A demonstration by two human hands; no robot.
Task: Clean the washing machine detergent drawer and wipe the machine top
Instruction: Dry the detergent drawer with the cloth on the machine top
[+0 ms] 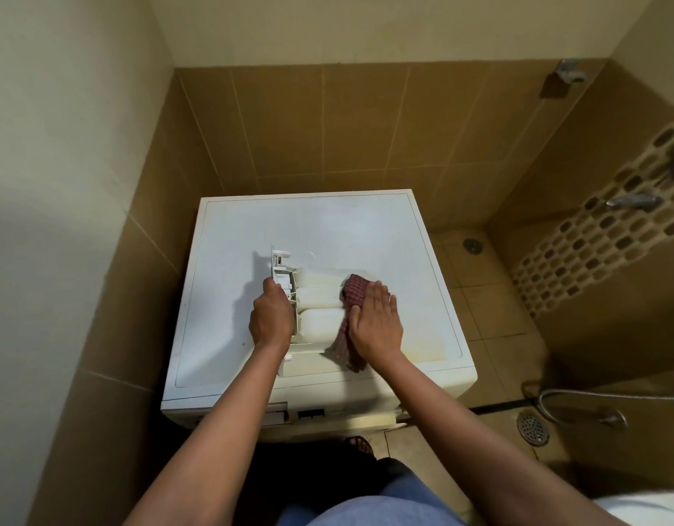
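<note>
The white detergent drawer [315,302] lies on its side on the white washing machine top [328,225], its compartments facing me. My left hand [271,316] grips the drawer's front panel end at the left. My right hand [374,320] lies with straight fingers on a dark red checked cloth [351,291], pressing it against the drawer's right end. The cloth's lower part hangs down towards the machine's front edge. Part of the cloth is hidden under my right palm.
Tiled walls close in behind and to the left of the machine. To the right lies a lower tiled floor with a round drain [533,427], a metal hose [578,396] and wall taps [633,201]. The empty drawer slot [276,413] shows in the machine's front.
</note>
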